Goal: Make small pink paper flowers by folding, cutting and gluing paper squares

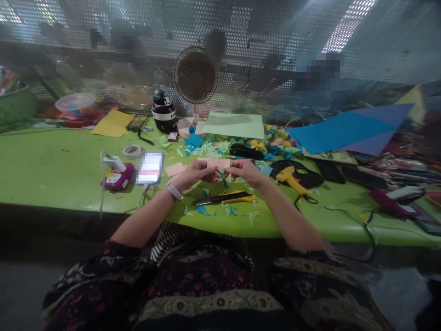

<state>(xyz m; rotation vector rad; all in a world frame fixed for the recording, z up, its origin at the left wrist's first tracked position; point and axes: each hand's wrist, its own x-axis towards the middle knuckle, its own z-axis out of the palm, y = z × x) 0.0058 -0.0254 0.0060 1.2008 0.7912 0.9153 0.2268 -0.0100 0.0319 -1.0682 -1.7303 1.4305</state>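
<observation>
Between my two hands a small pale pink paper piece (pixel 218 163) is held up above the green table. My left hand (pixel 199 172), with a white band at the wrist, pinches its left side. My right hand (pixel 245 172) grips the opposite side with closed fingers. Below them lies a yellow utility knife (pixel 237 197), its blade pointing left, among blue and pale paper scraps (pixel 203 210). Another pink paper piece (pixel 175 169) rests left of my left hand. To the right of my right hand is a yellow glue gun (pixel 292 180).
Paper scraps (pixel 206 148) and a black stapler-like object (pixel 246 151) lie beyond my hands. Farther back stand a fan (pixel 195 76) and a black bottle (pixel 164 112). A lit phone (pixel 150 168) and a purple power adapter (pixel 119 178) sit left; blue sheets (pixel 330 131) lie right.
</observation>
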